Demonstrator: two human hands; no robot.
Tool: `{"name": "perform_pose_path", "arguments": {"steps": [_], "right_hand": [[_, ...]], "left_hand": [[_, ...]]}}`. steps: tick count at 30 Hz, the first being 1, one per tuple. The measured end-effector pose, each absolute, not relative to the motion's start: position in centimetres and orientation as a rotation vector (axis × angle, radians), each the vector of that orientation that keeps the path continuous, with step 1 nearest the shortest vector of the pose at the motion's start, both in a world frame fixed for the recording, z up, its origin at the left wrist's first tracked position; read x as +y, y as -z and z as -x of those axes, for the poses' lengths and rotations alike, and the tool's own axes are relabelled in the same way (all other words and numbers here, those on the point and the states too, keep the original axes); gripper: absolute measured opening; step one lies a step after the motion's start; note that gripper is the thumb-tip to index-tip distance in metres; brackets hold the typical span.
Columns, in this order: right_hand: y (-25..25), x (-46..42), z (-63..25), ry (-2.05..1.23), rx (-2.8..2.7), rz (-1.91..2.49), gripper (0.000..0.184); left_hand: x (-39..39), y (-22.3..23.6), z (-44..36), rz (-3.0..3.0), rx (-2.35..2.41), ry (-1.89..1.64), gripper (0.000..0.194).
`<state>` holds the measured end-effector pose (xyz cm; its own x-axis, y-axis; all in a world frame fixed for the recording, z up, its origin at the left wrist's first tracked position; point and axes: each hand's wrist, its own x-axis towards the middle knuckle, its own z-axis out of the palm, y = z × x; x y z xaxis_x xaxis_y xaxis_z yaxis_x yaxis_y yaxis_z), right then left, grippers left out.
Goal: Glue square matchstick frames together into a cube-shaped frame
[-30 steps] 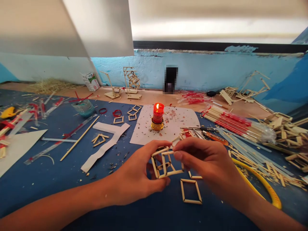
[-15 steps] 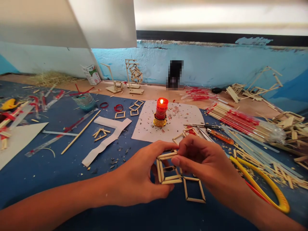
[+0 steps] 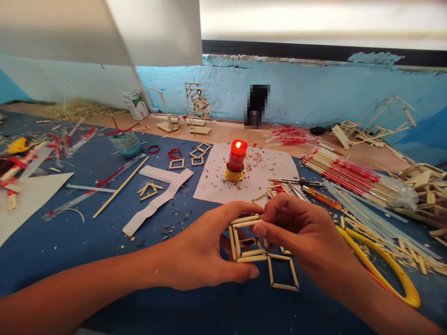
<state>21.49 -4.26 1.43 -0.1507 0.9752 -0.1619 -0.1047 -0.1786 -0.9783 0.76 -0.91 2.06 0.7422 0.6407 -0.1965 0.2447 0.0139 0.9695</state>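
A: Gripping, right now, a small boxy frame of pale wooden sticks (image 3: 251, 258), raised on the near side of the lit red candle (image 3: 238, 158). Clamped around its left side with the left hand (image 3: 206, 251), with fingers above and thumb below.

B: Pinching at its upper right corner, too, with the right hand (image 3: 303, 232), with thumb and forefinger brought close. Can't tell whether closed on a stick or on something finer, hidden there.

A: Reading the step in hand, as a judgement, as joining or squaring up that corner. Calling next for a steady left hold and a light right pinch, so as not to skew the joints.

B: Now over to containers! Spotting a clear, rounded plastic-looking tub (image 3: 127, 147), left of the candle, showing blue-green inside, with thin red strips (image 3: 122, 131) across its top. Can't tell whether liquid.

A: Looking right of the candle: at a clear plastic sleeve (image 3: 407, 194), packed with red-and-natural wooden sticks (image 3: 349, 172).

B: And back, beyond the candle to its left: at a white, green and red carton (image 3: 137, 105). Can't see inside. Up under the candle itself, at a shiny gold holder (image 3: 233, 173), cupping its base.
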Motion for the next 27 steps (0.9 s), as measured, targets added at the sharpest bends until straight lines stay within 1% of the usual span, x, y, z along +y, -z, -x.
{"name": "perform_pose_path", "arguments": {"steps": [10,12,19,27], "right_hand": [[-2.09,-4.11,-21.54,-1.504,-1.219,1.213,0.028],[-2.18,-4.15,-21.61,-1.491,-1.22,1.223,0.027],[-2.1,-4.65,-21.76,-1.387,-1.211,1.199,0.021],[-1.94,-4.84,-21.72,-1.382,-1.185,1.223,0.02]], "left_hand": [[-0.97,-2.26,-0.63,-1.507,0.69,-0.348,0.081],[-0.9,-2.19,-0.62,-1.51,0.663,-0.345,0.08],[-0.96,-2.16,-0.69,-1.609,0.728,-0.372,0.067],[-1.09,-2.0,-0.95,-1.577,0.751,-0.387,0.066]]}}
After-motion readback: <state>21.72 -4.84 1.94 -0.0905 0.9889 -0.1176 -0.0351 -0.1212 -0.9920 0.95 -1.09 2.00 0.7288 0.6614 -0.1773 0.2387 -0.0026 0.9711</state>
